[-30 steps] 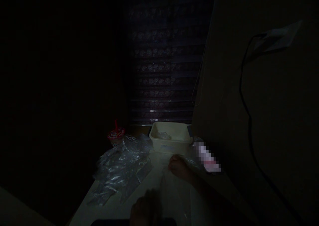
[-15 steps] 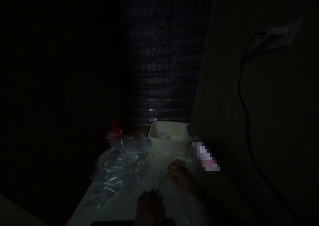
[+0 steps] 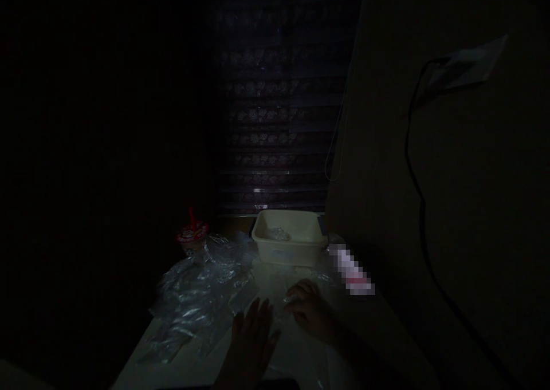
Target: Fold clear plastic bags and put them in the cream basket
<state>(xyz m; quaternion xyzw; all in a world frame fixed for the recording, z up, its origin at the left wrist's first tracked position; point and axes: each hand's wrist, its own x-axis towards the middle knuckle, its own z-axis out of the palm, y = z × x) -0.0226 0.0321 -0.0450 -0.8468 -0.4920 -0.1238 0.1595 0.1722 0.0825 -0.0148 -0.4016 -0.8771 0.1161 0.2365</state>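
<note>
My left hand point(image 3: 251, 341) lies palm down on the white table, its fingers stretched out and slightly apart, with a faint sheet of clear plastic about it. My right hand point(image 3: 313, 312) is a little farther off to the right; its fingers are curled, thumb close to the forefinger, at the edge of a clear plastic bag point(image 3: 281, 315). Dim light hides the bag's exact outline. To the left spreads a heap of crinkled clear plastic bags point(image 3: 193, 304). Beyond both hands stands a cream plastic basin point(image 3: 290, 255) with a crumpled clear piece point(image 3: 278, 233) inside.
A cup with a red lid and straw point(image 3: 192, 231) stands at the back left. A blurred pinkish-white item point(image 3: 352, 271) lies right of the basin. A black cable point(image 3: 423, 218) hangs down the right wall from a socket point(image 3: 468, 63). Blinds point(image 3: 266, 138) close off the back.
My left hand has moved forward and its fingers have straightened out flat. My right hand stays nearly in place, curled. The view has shifted slightly.
</note>
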